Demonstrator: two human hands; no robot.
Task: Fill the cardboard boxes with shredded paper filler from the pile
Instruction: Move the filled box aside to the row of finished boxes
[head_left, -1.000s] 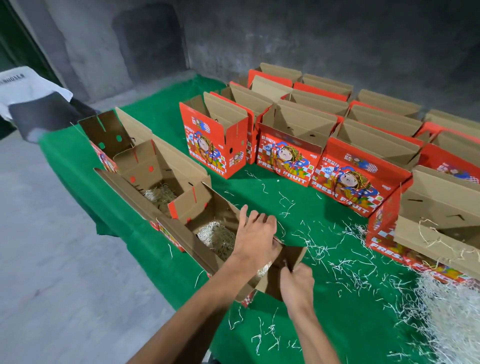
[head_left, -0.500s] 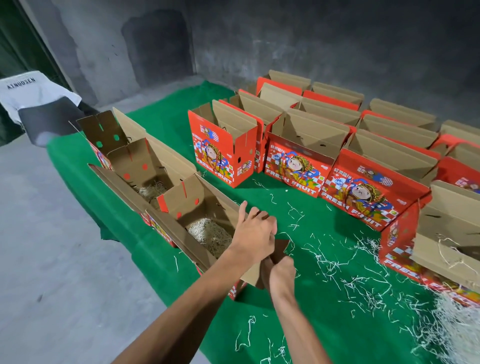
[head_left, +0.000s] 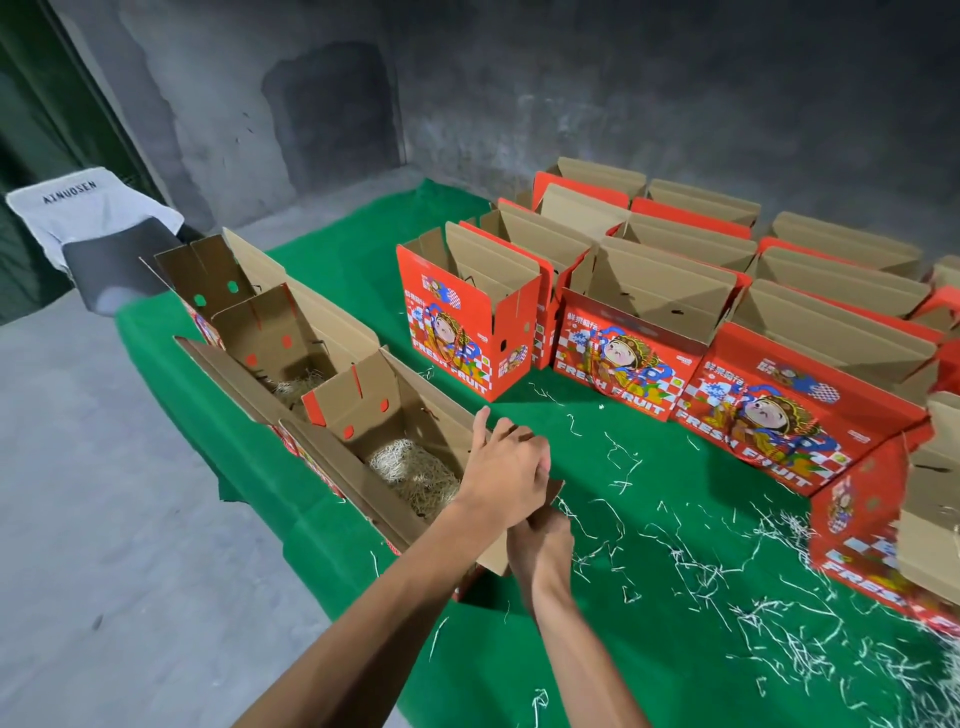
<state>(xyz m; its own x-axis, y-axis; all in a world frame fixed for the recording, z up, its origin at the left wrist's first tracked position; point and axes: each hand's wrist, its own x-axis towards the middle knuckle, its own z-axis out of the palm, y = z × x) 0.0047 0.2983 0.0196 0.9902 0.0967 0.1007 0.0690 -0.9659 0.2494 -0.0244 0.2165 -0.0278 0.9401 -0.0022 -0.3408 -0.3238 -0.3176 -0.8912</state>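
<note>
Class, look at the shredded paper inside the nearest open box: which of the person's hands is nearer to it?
Left. The left hand is at the box's end beside the shredded paper; the right hand sits lower, outside the box.

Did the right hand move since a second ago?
Yes. The right hand has slid left along the near box's end flap and now sits tucked under the left hand, closer to the filler.

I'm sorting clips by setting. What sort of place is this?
Probably a makeshift fruit-packing area: many open red "FRESH FRUIT" boxes stand in rows on a green-covered table, shredded paper is strewn around, and the walls are bare concrete.
</note>
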